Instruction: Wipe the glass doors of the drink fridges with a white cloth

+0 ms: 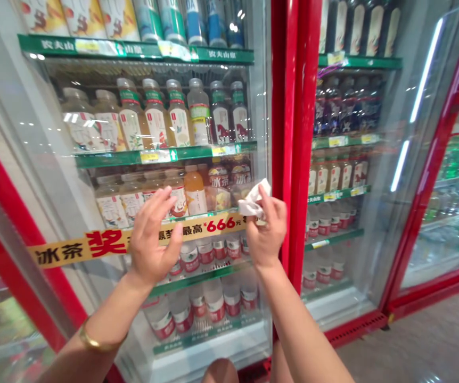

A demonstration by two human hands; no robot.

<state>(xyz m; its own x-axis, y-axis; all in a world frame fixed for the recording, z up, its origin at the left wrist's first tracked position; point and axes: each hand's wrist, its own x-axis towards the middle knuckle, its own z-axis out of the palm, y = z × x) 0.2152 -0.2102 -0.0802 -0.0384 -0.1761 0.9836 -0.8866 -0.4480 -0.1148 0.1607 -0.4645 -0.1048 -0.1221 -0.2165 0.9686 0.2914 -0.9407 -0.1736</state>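
My right hand (268, 230) is closed on a crumpled white tissue (256, 199), held up at the right edge of a glass cooler door (229, 127). Whether the tissue touches the glass I cannot tell. To the left, my left hand (154, 239) is raised before the same door with its fingers stretched out and nothing in it. A gold bangle (100, 340) circles my left wrist. Between and behind the hands runs a yellow promotional strip (197, 230) with red and black lettering, partly hidden by both hands.
Behind the glass, green-edged shelves (133, 157) carry rows of bottled drinks (157, 114). A red door frame (293, 133) stands just right of my right hand. Further right is another drinks cooler (339, 213). Grey floor (433, 340) shows at lower right, and my knee (219, 371) at the bottom.
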